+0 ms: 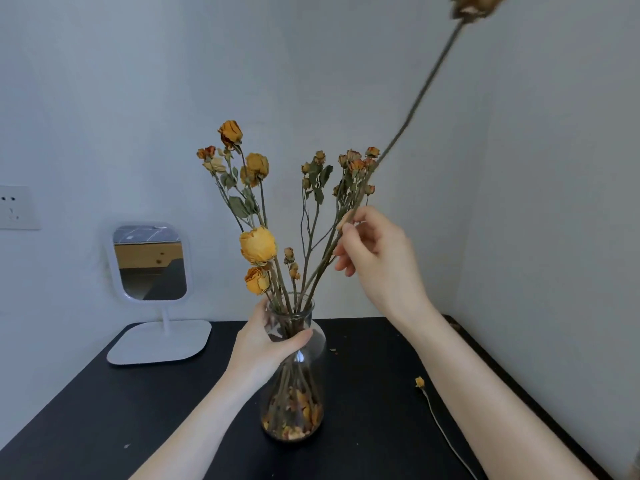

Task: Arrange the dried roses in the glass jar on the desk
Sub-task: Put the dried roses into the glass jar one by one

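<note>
The left hand (268,341) is wrapped around the neck of the glass jar (294,375), thumb across the front and fingers curled behind the glass, gripping it just under the rim. The jar stands upright on the dark counter (104,410), directly below and partly inside that grip; its base, well beneath the hand, holds a layer of fallen petals (294,417) and the stem ends.

From the jar mouth, right above the left hand, the dried roses (258,245) fan upward, with larger yellow heads on the side of the left hand and small orange buds toward the right hand.

The right hand (374,258) is raised above and to the right of the jar, its thumb and fingertips pinched on one long stem (426,84). This stem slants up and away from the hand to a blurred flower head at the top edge of the view, and runs down from the fingers toward the jar mouth.

Beneath the right forearm, a loose rose bud (420,382) lies on the counter, with a thin white cord (446,434) by it. Beyond the left hand, a white table mirror (150,263) stands on the counter.
</note>
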{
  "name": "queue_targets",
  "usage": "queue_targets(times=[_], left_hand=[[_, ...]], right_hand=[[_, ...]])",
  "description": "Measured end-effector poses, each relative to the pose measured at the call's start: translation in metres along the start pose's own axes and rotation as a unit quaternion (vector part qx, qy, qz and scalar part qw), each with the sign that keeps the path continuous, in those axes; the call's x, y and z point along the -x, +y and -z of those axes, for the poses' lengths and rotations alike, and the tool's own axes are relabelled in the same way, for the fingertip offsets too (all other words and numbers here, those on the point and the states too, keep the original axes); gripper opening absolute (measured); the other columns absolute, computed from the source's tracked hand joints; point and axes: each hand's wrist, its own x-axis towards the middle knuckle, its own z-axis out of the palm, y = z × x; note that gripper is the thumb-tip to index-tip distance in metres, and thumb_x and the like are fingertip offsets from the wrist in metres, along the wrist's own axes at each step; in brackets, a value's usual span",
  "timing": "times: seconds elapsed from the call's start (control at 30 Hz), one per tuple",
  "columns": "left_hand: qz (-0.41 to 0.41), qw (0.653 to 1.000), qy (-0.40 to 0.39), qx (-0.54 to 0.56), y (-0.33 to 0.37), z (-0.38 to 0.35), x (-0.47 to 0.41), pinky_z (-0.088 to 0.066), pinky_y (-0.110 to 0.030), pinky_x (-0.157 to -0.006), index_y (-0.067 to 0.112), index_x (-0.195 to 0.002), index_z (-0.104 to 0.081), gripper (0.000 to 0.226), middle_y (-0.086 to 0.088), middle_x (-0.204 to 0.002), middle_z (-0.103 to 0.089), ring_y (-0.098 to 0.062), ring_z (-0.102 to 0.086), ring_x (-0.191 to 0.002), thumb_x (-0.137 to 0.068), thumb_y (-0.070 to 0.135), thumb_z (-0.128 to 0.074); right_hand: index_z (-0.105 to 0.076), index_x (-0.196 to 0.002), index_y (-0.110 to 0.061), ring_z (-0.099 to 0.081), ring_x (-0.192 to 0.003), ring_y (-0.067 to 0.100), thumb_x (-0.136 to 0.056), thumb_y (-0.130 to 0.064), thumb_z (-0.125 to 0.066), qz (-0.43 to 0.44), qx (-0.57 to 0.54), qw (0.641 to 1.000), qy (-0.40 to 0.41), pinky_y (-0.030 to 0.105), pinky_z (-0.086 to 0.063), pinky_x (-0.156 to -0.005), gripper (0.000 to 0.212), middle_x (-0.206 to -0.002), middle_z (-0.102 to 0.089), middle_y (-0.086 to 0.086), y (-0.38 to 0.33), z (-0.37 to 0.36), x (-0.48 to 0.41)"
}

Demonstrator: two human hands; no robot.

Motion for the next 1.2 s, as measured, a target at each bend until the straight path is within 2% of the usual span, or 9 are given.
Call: queue_targets(times=[0.1,0.27,0.37,0.53,0.63,0.77,0.9,1.07,1.2], left_hand=[[-0.002,1.0,0.003,-0.002,0.0,-0.001,0.002,-0.039,-0.008,-0.07,0.052,-0.103,-0.043,0.056,0.031,-0.095,-0.061,0.014,-0.055,-0.092,-0.064,0.041,-0.08],[-0.011,1.0,0.001,0.003,-0.002,-0.001,0.005,-0.042,-0.01,-0.076,0.047,-0.114,-0.047,0.061,0.027,-0.101,-0.064,0.012,-0.058,-0.095,-0.063,0.043,-0.08],[-0.018,1.0,0.0,0.005,-0.004,-0.001,0.006,-0.041,-0.011,-0.079,0.036,-0.126,-0.048,0.071,0.024,-0.106,-0.064,0.008,-0.057,-0.1,-0.063,0.042,-0.079],[-0.019,1.0,-0.001,0.007,-0.005,-0.001,0.006,-0.041,-0.011,-0.079,0.034,-0.128,-0.046,0.073,0.024,-0.107,-0.062,0.007,-0.056,-0.101,-0.063,0.043,-0.079],[-0.015,1.0,0.002,0.01,-0.005,-0.002,0.006,-0.043,-0.011,-0.076,0.033,-0.125,-0.048,0.07,0.021,-0.105,-0.064,0.006,-0.059,-0.098,-0.063,0.04,-0.08],[-0.017,1.0,0.0,0.007,-0.005,-0.002,0.007,-0.043,-0.008,-0.07,0.037,-0.122,-0.047,0.066,0.023,-0.104,-0.063,0.009,-0.058,-0.096,-0.064,0.04,-0.079],[-0.02,1.0,-0.002,0.004,-0.005,-0.001,0.007,-0.042,-0.009,-0.073,0.038,-0.12,-0.046,0.065,0.024,-0.104,-0.062,0.008,-0.057,-0.098,-0.065,0.042,-0.078],[-0.011,1.0,-0.008,0.009,-0.007,-0.001,0.005,-0.047,-0.014,-0.076,0.036,-0.118,-0.049,0.061,0.018,-0.103,-0.065,0.002,-0.061,-0.098,-0.065,0.038,-0.079],[-0.011,1.0,-0.024,-0.001,-0.006,0.0,0.002,-0.046,-0.014,-0.077,0.038,-0.117,-0.048,0.061,0.019,-0.104,-0.064,0.002,-0.06,-0.098,-0.064,0.041,-0.077]], right_hand=[[-0.058,-0.094,-0.017,-0.058,-0.055,0.006,-0.095,-0.019,-0.048,0.004,0.093,0.995,-0.026,0.016,-0.049,-0.052,0.01,-0.068,-0.061,-0.001,0.002,-0.012,-0.004],[-0.065,-0.105,-0.014,-0.054,-0.045,0.004,-0.093,-0.023,-0.052,-0.022,0.188,0.981,-0.049,0.026,-0.054,-0.056,0.02,-0.06,-0.059,-0.006,0.007,-0.028,-0.007],[-0.067,-0.102,-0.015,-0.057,-0.051,0.012,-0.091,-0.025,-0.055,-0.04,0.217,0.974,-0.061,0.036,-0.058,-0.058,0.019,-0.058,-0.058,-0.004,0.011,-0.036,-0.006],[-0.069,-0.094,-0.011,-0.055,-0.051,0.012,-0.09,-0.021,-0.056,-0.092,0.254,0.953,-0.137,0.032,-0.057,-0.059,0.017,-0.06,-0.058,-0.001,0.021,-0.045,-0.003],[-0.066,-0.098,-0.015,-0.051,-0.042,0.006,-0.091,-0.022,-0.056,-0.123,0.235,0.949,-0.169,0.025,-0.053,-0.054,0.015,-0.058,-0.058,-0.004,0.024,-0.047,0.0],[-0.061,-0.091,-0.021,-0.049,-0.03,0.001,-0.09,-0.027,-0.057,-0.105,0.176,0.969,-0.136,0.017,-0.045,-0.04,0.007,-0.052,-0.06,-0.004,0.02,-0.046,-0.002],[-0.06,-0.091,-0.021,-0.05,-0.032,-0.001,-0.09,-0.022,-0.057,-0.081,0.15,0.979,-0.115,0.017,-0.045,-0.041,0.003,-0.055,-0.058,-0.005,0.015,-0.049,-0.006],[-0.06,-0.109,-0.023,-0.048,-0.03,0.004,-0.089,-0.018,-0.058,-0.096,0.136,0.971,-0.173,0.016,-0.041,-0.039,0.021,-0.054,-0.061,-0.003,0.014,-0.052,-0.002],[-0.061,-0.109,-0.023,-0.048,-0.032,0.003,-0.09,-0.018,-0.056,-0.093,0.134,0.974,-0.16,0.015,-0.043,-0.041,0.02,-0.057,-0.062,-0.002,0.016,-0.045,0.004]])
